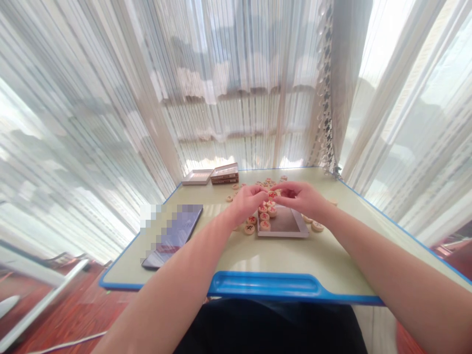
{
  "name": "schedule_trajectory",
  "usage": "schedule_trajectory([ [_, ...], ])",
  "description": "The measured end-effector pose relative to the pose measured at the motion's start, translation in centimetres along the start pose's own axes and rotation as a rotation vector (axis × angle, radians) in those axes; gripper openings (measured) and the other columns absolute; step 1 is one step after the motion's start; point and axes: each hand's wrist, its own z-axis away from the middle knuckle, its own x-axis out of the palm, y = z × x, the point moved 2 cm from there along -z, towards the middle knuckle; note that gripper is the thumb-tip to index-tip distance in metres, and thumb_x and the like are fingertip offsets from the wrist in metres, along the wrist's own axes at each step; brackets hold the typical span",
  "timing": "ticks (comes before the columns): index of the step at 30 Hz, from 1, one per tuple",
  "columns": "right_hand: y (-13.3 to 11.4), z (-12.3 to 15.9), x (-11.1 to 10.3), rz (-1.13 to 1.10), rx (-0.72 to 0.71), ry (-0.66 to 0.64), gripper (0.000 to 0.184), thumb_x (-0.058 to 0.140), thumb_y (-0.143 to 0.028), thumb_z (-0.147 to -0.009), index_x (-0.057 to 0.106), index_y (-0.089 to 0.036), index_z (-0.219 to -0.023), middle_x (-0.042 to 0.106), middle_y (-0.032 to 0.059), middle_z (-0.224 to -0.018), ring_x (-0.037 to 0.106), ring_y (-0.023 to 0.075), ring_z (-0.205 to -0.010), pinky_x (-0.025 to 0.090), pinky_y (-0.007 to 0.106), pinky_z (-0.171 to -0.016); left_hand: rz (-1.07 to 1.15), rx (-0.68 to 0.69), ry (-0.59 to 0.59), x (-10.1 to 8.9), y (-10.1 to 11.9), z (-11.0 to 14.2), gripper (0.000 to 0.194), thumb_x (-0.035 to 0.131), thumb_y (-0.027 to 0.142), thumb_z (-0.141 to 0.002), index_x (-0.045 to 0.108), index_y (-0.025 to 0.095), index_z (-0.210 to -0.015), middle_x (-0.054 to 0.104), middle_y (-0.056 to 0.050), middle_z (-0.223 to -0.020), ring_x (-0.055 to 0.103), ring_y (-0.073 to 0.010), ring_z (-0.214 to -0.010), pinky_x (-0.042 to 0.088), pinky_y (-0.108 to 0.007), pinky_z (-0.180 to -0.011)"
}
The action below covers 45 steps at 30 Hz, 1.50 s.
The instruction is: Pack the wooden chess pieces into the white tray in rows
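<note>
"Blue-edged table (295,258) nearest us, an open box (282,234) on it, red-marked pieces (264,216) lining its left side!"
"And the hands?"
"Left hand (246,202) by the box's far-left corner, fingers bunched (whether they pinch anything, I can't tell). Right hand (300,196) opposite, thumb and forefinger parted around a red-marked disc (272,195) between both hands, grip unclear."
"Beyond?"
"Loose pieces (268,181), stacked boxes (225,174), sheer curtains (236,73)!"

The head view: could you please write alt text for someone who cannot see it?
A person's bare left hand and right hand nearly meet above a shallow white-rimmed box partly filled with pale, round, red-marked game pieces. More round pieces lie beside and beyond it on a pale, blue-edged table; a dark tablet lies at the left, and sheer striped curtains hang behind.
</note>
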Motion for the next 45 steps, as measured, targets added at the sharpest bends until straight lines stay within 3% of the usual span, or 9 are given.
schedule_trajectory([
  [6, -0.5, 0.1, 0.1, 0.055, -0.045, -0.077, 0.035, 0.059, -0.043, -0.072, 0.067, -0.02, -0.098, 0.053, -0.0008, -0.062, 0.046, 0.0123, -0.058, 0.038, 0.027, -0.057, -0.042, 0.007, 0.01, -0.1, 0.4, 0.4, 0.024, 0.051, 0.033, -0.072, 0.067, 0.015, -0.077, 0.053, 0.001, -0.061, 0.044, -0.0089, -0.058, 0.035, -0.021, -0.053],
  [11, -0.9, 0.2, -0.9, 0.267, -0.067, -0.061, 0.028, 0.06, -0.04, -0.07, 0.066, -0.019, -0.087, 0.055, -0.0011, -0.059, 0.047, 0.0117, -0.056, 0.037, 0.026, -0.055, -0.136, 0.054, 0.028, -0.1, 1.1, 0.7, 0.027, 0.052, 0.037, -0.074, 0.067, 0.017, -0.083, 0.062, -0.001, -0.074, 0.052, -0.0126, -0.068, 0.04, -0.023, -0.061],
  [14, -0.7, 0.2, -1.2, 0.411, -0.027, -0.19, 0.024, 0.061, -0.042, -0.068, 0.067, -0.021, -0.079, 0.057, -0.0011, -0.058, 0.048, 0.0118, -0.054, 0.035, 0.026, -0.052, -0.267, 0.072, 0.111, -0.5, 1.1, 0.7, 0.032, 0.058, 0.034, -0.07, 0.065, 0.018, -0.096, 0.064, -0.004, -0.091, 0.056, -0.0181, -0.083, 0.043, -0.028, -0.073],
  [17, -0.2, 0.4, -0.9, 0.528, 0.016, -0.357, 0.025, 0.062, -0.047, -0.065, 0.067, -0.023, -0.07, 0.06, 0.0, -0.061, 0.049, 0.013, -0.053, 0.033, 0.026, -0.048, -0.336, 0.058, 0.112, -0.8, 0.5, 0.5, 0.045, 0.062, 0.031, -0.065, 0.06, 0.019, -0.109, 0.061, -0.007, -0.106, 0.053, -0.0237, -0.098, 0.043, -0.033, -0.083],
  [22, 0.4, 0.5, -0.1, 0.576, 0.112, -0.453, 0.027, 0.066, -0.052, -0.06, 0.067, -0.025, -0.066, 0.062, 0.0004, -0.063, 0.051, 0.0145, -0.053, 0.032, 0.026, -0.045, -0.398, 0.099, 0.105, -0.4, 0.0, 0.4, 0.04, 0.058, 0.021, -0.065, 0.061, 0.018, -0.105, 0.059, -0.007, -0.111, 0.049, -0.0258, -0.108, 0.04, -0.036, -0.091],
  [27, 0.3, 0.5, -0.4, 0.542, 0.083, -0.443, 0.029, 0.066, -0.052, -0.059, 0.068, -0.026, -0.071, 0.062, 0.0003, -0.063, 0.052, 0.0147, -0.054, 0.032, 0.026, -0.046, -0.425, 0.122, 0.098, -0.2, 0.0, 0.4, 0.036, 0.056, 0.018, -0.064, 0.063, 0.018, -0.1, 0.061, -0.006, -0.107, 0.051, -0.0248, -0.106, 0.041, -0.034, -0.091],
  [33, 0.6, 0.4, -0.5, 0.507, 0.038, -0.475, 0.014, 0.064, -0.04, -0.064, 0.071, -0.029, -0.071, 0.063, -0.0005, -0.065, 0.052, 0.0134, -0.054, 0.033, 0.026, -0.047, -0.411, 0.134, 0.128, -0.3, -0.2, 0.2, 0.035, 0.056, 0.017, -0.064, 0.063, 0.018, -0.099, 0.062, -0.006, -0.106, 0.051, -0.0244, -0.105, 0.04, -0.035, -0.092],
  [39, 0.7, 0.4, -0.1, 0.483, 0.036, -0.459, 0.02, 0.062, -0.046, -0.066, 0.07, -0.029, -0.072, 0.063, -0.0003, -0.067, 0.053, 0.0142, -0.057, 0.035, 0.026, -0.05, -0.424, 0.132, 0.147, -0.3, 0.1, 0.3, 0.033, 0.056, 0.018, -0.065, 0.064, 0.017, -0.097, 0.063, -0.006, -0.105, 0.052, -0.025, -0.105, 0.039, -0.036, -0.093],
  [45, 0.1, 0.4, 0.2, 0.486, 0.039, -0.448, 0.016, 0.06, -0.039, -0.068, 0.07, -0.028, -0.073, 0.063, -0.0001, -0.065, 0.053, 0.014, -0.056, 0.036, 0.027, -0.05, -0.473, 0.131, 0.138, -0.2, 0.3, 0.4, 0.033, 0.056, 0.018, -0.064, 0.065, 0.017, -0.096, 0.062, -0.007, -0.104, 0.05, -0.0263, -0.105, 0.041, -0.036, -0.091],
])
